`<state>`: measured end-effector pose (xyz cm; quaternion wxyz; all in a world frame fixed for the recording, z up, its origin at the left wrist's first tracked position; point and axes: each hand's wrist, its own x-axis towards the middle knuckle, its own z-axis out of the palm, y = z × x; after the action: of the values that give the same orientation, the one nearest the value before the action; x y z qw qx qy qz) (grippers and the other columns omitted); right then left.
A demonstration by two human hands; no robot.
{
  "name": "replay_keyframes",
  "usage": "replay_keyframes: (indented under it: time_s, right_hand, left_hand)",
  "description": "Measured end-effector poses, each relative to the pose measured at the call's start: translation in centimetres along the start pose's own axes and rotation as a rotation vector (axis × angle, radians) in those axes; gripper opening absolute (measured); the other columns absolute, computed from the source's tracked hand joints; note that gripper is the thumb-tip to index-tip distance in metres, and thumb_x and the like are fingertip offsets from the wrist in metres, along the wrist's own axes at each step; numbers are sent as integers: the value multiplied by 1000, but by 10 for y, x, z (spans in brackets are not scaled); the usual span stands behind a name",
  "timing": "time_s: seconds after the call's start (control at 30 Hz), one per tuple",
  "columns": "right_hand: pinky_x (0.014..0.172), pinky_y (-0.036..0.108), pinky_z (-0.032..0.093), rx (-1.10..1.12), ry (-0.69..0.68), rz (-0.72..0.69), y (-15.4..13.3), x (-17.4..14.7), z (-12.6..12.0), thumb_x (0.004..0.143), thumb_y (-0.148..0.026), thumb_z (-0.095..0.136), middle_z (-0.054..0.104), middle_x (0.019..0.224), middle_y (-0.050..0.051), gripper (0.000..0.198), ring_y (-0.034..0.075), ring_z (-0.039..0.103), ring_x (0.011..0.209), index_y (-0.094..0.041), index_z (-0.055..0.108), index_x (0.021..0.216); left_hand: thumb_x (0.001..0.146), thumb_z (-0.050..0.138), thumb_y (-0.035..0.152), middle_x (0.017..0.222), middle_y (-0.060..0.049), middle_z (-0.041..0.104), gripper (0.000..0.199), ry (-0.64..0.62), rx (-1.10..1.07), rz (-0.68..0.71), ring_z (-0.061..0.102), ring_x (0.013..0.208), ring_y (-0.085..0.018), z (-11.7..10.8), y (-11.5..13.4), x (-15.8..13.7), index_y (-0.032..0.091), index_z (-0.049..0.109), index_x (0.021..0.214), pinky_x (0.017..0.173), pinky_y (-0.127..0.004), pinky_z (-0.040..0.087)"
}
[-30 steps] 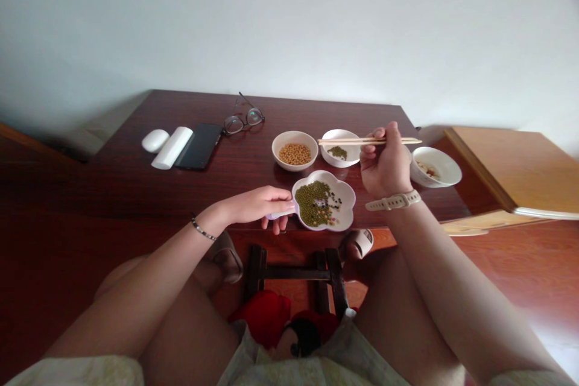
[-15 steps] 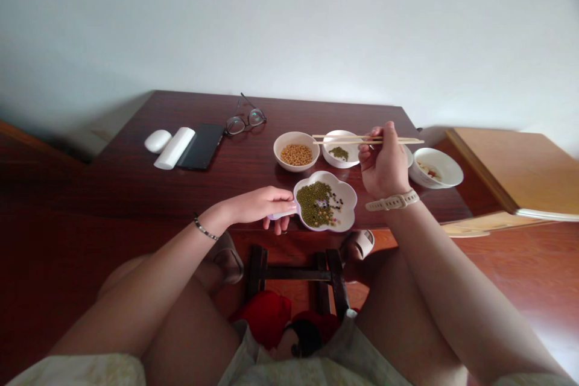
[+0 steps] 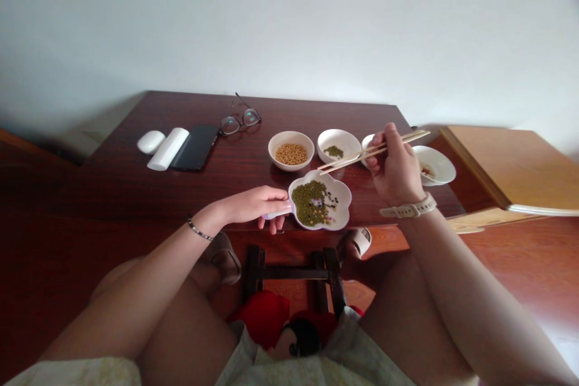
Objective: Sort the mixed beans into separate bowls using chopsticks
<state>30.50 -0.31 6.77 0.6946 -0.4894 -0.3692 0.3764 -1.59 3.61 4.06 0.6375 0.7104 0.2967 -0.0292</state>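
My left hand grips the handle of a flower-shaped white dish at the table's front edge. Green beans fill its left side, with some dark and yellowish pieces mixed in. In my right hand is a pair of chopsticks, their tips above the dish's back rim; no bean shows between them. Behind the dish stand a bowl of yellow beans and a white bowl with a few green beans. Another small white bowl is partly hidden by my right hand.
To the right is a white bowl with a few reddish and pale pieces. Glasses, a dark flat case, a white cylinder-like case and a rounded white object lie on the left. A wooden cabinet stands at the right.
My right hand has moved a little right and down, and the chopsticks have tilted, their tips going from beside the yellow-bean bowl down to the dish's back rim. My left hand keeps its hold.
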Motion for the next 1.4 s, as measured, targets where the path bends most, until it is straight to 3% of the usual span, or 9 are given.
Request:
replay_keyframes:
  time_s: [0.23,0.47,0.8,1.4]
  right_hand:
    - [40,27,29,-393,-122,-121,-13,-21,-1,107,-72,61,54,49,-2,56,11,46,39,-25,63,76]
    - [43,27,33,-572,-179,-192,-15,-25,-4,111,-69,55,53,50,-2,57,12,49,41,-25,59,75]
    - [46,29,34,-722,-224,-227,-14,-26,-6,113,-70,47,52,47,-2,63,13,50,43,-24,55,70]
    - [49,31,39,-756,-252,-204,-11,-28,-9,113,-72,45,55,47,-1,63,15,55,44,-25,56,71]
  left_hand:
    - [110,60,60,93,-8,81,42,-7,-13,3,80,79,-20,-1,-4,1,20,66,101,55,-24,50]
    - [109,61,60,94,-8,81,42,-10,-19,-2,80,79,-20,-2,-3,2,20,66,102,55,-24,50]
    - [110,59,57,93,-7,81,39,-6,-4,-1,80,78,-19,-1,-1,1,20,65,100,55,-23,50]
    - [108,61,62,93,-8,81,43,2,-15,1,79,78,-20,-1,-2,1,20,66,100,55,-25,50]
